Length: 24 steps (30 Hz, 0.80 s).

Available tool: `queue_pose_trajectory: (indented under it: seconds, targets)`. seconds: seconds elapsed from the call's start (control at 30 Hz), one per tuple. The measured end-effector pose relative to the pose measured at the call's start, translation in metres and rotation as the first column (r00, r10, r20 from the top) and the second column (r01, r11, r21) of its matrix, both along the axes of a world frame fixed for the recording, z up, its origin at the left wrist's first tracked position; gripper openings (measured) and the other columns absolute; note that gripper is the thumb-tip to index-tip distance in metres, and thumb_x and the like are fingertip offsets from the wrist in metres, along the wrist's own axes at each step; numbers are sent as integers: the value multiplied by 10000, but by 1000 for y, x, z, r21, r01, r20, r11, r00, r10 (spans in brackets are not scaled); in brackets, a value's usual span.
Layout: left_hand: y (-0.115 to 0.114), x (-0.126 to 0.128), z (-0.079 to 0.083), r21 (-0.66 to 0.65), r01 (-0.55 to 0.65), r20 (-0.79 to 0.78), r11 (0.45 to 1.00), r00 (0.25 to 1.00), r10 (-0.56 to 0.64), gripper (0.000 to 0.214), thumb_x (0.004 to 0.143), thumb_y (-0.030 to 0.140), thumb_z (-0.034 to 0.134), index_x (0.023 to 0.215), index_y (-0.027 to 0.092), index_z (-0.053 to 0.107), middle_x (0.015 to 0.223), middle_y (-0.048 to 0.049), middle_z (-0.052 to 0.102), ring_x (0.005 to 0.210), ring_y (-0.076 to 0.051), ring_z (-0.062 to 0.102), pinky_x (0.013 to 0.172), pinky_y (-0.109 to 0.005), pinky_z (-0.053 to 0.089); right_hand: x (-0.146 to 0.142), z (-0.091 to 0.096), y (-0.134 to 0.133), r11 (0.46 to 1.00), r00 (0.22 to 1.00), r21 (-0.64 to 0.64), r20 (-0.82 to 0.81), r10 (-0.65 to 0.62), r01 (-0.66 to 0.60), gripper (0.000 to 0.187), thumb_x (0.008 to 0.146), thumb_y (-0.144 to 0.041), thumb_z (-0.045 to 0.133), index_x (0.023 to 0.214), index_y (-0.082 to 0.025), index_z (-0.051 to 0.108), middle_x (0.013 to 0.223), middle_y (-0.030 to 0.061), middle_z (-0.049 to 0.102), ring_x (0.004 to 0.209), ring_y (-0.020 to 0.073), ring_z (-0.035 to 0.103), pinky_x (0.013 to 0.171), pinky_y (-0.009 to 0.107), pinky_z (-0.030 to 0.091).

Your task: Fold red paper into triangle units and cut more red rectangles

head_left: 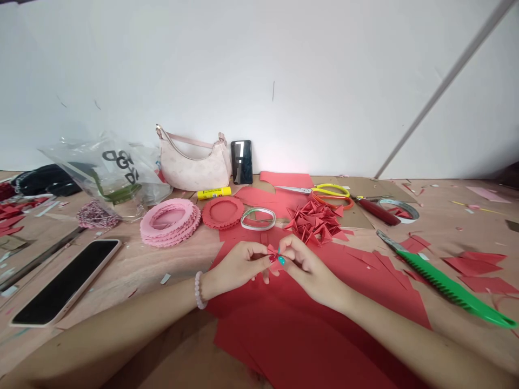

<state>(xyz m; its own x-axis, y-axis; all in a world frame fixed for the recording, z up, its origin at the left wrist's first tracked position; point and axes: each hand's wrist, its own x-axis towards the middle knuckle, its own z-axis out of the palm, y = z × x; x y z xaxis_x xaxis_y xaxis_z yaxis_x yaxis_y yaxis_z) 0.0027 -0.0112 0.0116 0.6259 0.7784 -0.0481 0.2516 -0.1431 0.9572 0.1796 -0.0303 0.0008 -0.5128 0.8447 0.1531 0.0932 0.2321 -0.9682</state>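
Observation:
A small folded piece of red paper (274, 263) is pinched between my two hands, above large red paper sheets (308, 329). My left hand (241, 265) grips its left side, thumb against fingers. From the right, my right hand (310, 270) pinches the same piece between thumb and forefinger. The fingers hide most of its folds. Just beyond my right hand lies a heap of pointed folded red paper pieces (314, 221). A roll of tape (258, 218) lies flat behind my left hand, beside a stack of red scalloped paper rings (223, 212).
Pink paper rings (170, 221) and a phone (67, 281) lie left. A handbag (194, 162), a glue stick (214, 193) and a dark upright phone (242, 162) stand near the wall. Yellow-handled scissors (330, 190), a red-handled tool (379, 210) and a green-handled blade (454, 283) lie right.

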Motion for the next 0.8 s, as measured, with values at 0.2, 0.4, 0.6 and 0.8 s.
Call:
queue_pose_trajectory:
  seconds: [0.2,0.4,0.6,0.8]
  targets:
    - [-6,1,-4,96,-80,75,992,995,73,301,872,327,408,719,124,567,542,14,543,507,-78,496,527,-181,363,0,-2,0,998,998,33,36,-47,46,40,889,-252,367,900,-240,331,687,-43,482,581,108,386,562,229,305]
    - [-8,0,-1,103,-103,90,989,991,94,357,881,351,388,696,117,584,499,26,475,456,-63,441,484,-174,341,-1,0,0,990,978,115,182,-101,81,228,891,-282,353,697,-196,435,606,-45,419,519,93,326,492,215,266]
    - [-14,4,-2,100,-134,82,986,989,126,335,895,366,330,707,140,490,572,22,494,462,-67,443,483,-188,349,-2,2,-4,979,972,204,225,-70,24,303,897,-296,341,650,-183,476,593,-33,418,541,101,375,525,221,302]
    - [-11,3,-3,269,-159,-3,950,986,166,305,886,331,336,639,161,388,582,43,350,531,-80,324,499,-199,282,1,-1,0,997,988,36,134,-76,72,384,908,-402,294,608,-189,403,601,-26,412,570,112,400,557,232,323]
